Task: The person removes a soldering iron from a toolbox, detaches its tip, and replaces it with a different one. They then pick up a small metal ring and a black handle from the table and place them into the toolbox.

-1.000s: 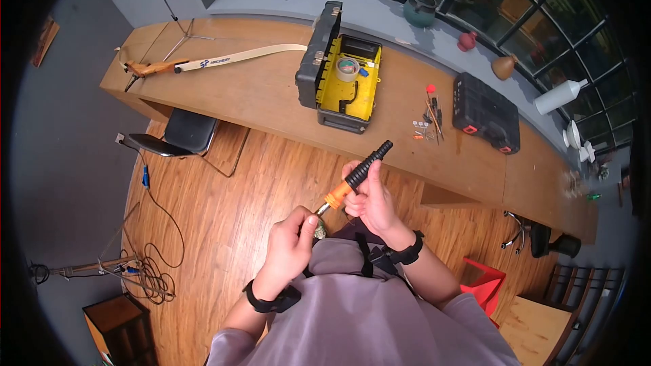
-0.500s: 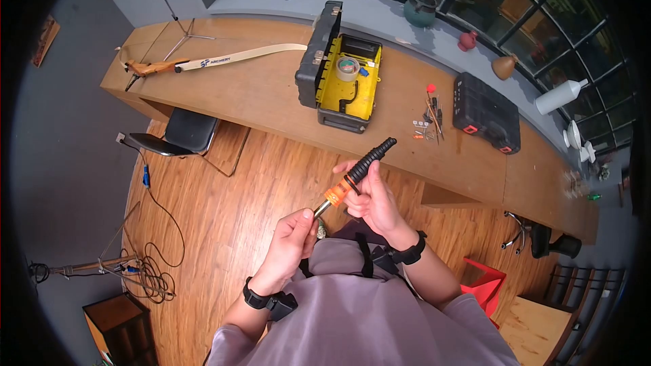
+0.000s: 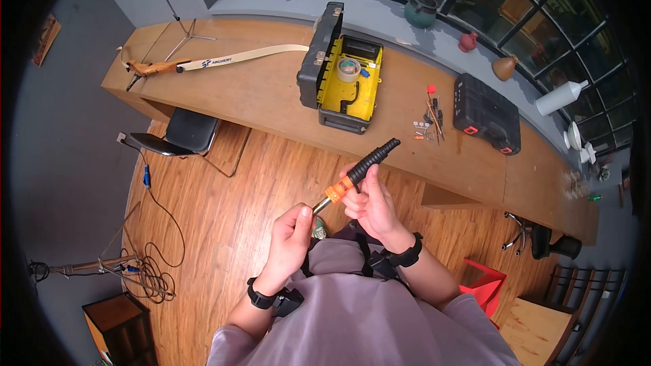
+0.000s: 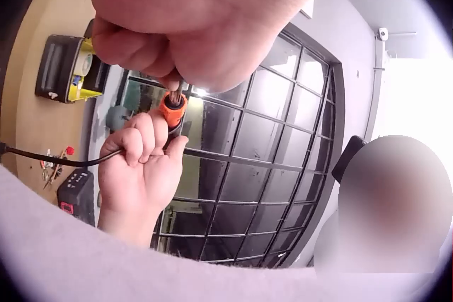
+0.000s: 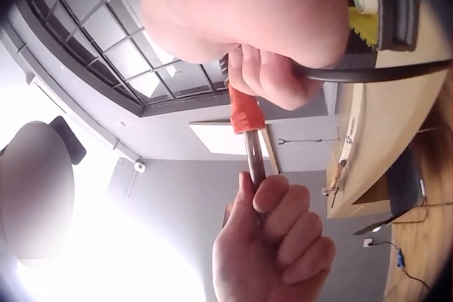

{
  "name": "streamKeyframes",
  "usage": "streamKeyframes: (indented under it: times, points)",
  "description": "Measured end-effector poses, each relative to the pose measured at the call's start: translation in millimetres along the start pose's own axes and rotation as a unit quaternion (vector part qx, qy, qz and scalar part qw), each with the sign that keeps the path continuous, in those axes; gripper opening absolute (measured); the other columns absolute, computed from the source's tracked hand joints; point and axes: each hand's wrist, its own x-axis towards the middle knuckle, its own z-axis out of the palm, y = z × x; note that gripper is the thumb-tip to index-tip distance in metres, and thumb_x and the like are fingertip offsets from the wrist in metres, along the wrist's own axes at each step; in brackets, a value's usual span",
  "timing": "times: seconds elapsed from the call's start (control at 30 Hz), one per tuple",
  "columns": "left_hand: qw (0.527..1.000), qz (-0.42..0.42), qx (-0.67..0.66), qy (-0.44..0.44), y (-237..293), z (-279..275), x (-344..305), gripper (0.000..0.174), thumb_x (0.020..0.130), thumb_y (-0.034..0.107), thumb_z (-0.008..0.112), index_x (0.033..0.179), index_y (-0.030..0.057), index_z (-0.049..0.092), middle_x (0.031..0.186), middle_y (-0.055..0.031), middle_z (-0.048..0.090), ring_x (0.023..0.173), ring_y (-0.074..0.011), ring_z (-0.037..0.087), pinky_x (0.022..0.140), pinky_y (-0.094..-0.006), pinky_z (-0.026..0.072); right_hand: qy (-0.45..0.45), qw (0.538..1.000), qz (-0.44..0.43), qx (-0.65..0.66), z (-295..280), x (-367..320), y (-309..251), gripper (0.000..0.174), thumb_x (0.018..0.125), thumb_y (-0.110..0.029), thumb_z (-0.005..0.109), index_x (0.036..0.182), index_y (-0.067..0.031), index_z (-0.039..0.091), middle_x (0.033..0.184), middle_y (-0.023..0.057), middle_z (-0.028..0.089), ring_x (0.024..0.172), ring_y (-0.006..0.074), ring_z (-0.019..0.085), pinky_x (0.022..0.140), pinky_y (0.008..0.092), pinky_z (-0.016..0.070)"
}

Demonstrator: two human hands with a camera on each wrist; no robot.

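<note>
Between both hands, in front of the shirt, is a soldering iron (image 3: 337, 192) with an orange collar, a metal shaft and a black ribbed part tapering toward the table. My left hand (image 3: 290, 237) pinches the metal shaft between thumb and curled fingers; its lower end is hidden in that grip. My right hand (image 3: 376, 207) holds the black part just beyond the collar, thumb along its side. In the right wrist view, the bare shaft (image 5: 253, 157) shows between the hands, and a black cord (image 5: 382, 73) runs out past the right fingers.
A wooden table (image 3: 258, 95) stands ahead, holding an open toolbox (image 3: 319, 61) with a tape roll (image 3: 348, 70), small tools (image 3: 434, 118), a black case (image 3: 485, 108) and a bow (image 3: 217, 62). A chair (image 3: 190, 132) stands at the table's front; coiled cable (image 3: 152, 285) lies on the floor, left.
The left hand has shifted slightly left and forward along with the iron, its thumb now straighter over the shaft. The right hand keeps its hold on the black part; the iron has turned a little.
</note>
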Motion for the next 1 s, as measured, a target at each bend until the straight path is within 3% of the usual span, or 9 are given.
streamKeyframes:
  times: [0.17,0.27,0.37,0.5,0.57,0.73,0.83,0.9,1.0]
  points:
    - [0.994,-0.076,-0.05,-0.06,1,-8,6,0.04,0.11,0.033,0.043,0.084,0.0053,0.054,0.066,0.0078,0.043,0.058,-0.0056,0.037,0.051,-0.0256,0.0332,0.042,0.998,-0.019,-0.038,2,-2,1,0.054,0.108,-0.054,0.028,0.121,-0.0063,0.05,0.065,-0.0079,0.024,0.053,0.0036,0.022,0.047,0.0201,0.0199]
    - [0.991,0.095,0.093,-0.017,-3,-2,5,0.031,0.106,0.029,0.052,0.088,0.0048,0.057,0.064,0.003,0.05,0.048,-0.0142,0.046,0.047,-0.0321,0.0387,0.05,0.998,-0.03,-0.03,-1,-3,4,0.052,0.108,-0.052,0.03,0.119,-0.0054,0.052,0.066,-0.0078,0.027,0.053,0.0031,0.023,0.047,0.0203,0.0206]
    - [0.875,0.239,0.404,0.121,16,8,-3,0.016,0.091,0.017,0.069,0.091,0.005,0.059,0.075,-0.0166,0.063,0.061,-0.0363,0.064,0.054,-0.0426,0.049,0.064,0.997,-0.037,-0.033,0,-2,3,0.052,0.109,-0.051,0.03,0.118,-0.0057,0.052,0.066,-0.0076,0.027,0.052,0.0029,0.023,0.046,0.0204,0.0202]
    - [0.842,0.302,0.427,0.129,11,6,-2,0.015,0.093,0.017,0.067,0.09,0.0049,0.059,0.07,-0.0157,0.061,0.06,-0.0353,0.063,0.051,-0.0404,0.0466,0.046,0.999,-0.012,-0.022,0,-2,-2,0.052,0.108,-0.052,0.03,0.118,-0.0057,0.052,0.065,-0.0078,0.027,0.052,0.0025,0.023,0.046,0.0201,0.0202]
    - [0.937,0.142,0.3,0.109,15,7,-4,0.022,0.1,0.02,0.061,0.084,0.0046,0.059,0.061,-0.0091,0.054,0.055,-0.024,0.059,0.051,-0.0342,0.0428,0.019,1.0,0.003,-0.01,-5,-1,-1,0.052,0.108,-0.052,0.03,0.119,-0.006,0.052,0.065,-0.008,0.028,0.052,0.0022,0.023,0.046,0.0197,0.0205]
    - [0.997,-0.057,0.051,0.008,10,-10,3,0.043,0.109,0.027,0.047,0.075,0.0037,0.059,0.061,0.0032,0.044,0.062,-0.0052,0.042,0.055,-0.0252,0.0362,0.011,0.999,0.017,-0.048,-1,-3,-4,0.05,0.109,-0.051,0.031,0.121,-0.0067,0.053,0.065,-0.0081,0.028,0.052,0.0021,0.023,0.046,0.0194,0.0204]
    - [0.98,0.059,0.191,0.026,11,-5,-1,0.034,0.105,0.026,0.055,0.08,0.0039,0.061,0.062,-0.0015,0.051,0.056,-0.0105,0.05,0.053,-0.0287,0.0406,0.041,0.997,0.022,-0.062,-3,-3,1,0.05,0.109,-0.05,0.032,0.121,-0.0067,0.053,0.065,-0.008,0.028,0.052,0.002,0.023,0.046,0.0195,0.0204]
    - [0.879,0.209,0.402,0.147,13,2,-3,0.02,0.097,0.021,0.067,0.086,0.005,0.063,0.066,-0.0071,0.057,0.055,-0.0214,0.059,0.052,-0.0343,0.046,0.048,0.996,0.021,-0.068,-3,-1,3,0.05,0.109,-0.05,0.032,0.121,-0.0067,0.053,0.065,-0.008,0.028,0.052,0.002,0.023,0.046,0.0196,0.0204]
    - [0.873,0.244,0.389,0.163,15,4,-8,0.013,0.088,0.014,0.074,0.09,0.0064,0.064,0.073,-0.011,0.062,0.059,-0.0308,0.063,0.053,-0.0394,0.0495,0.064,0.997,0.005,-0.042,-7,-2,-1,0.05,0.109,-0.05,0.032,0.121,-0.0065,0.053,0.065,-0.0078,0.029,0.052,0.0022,0.023,0.046,0.0199,0.0205]
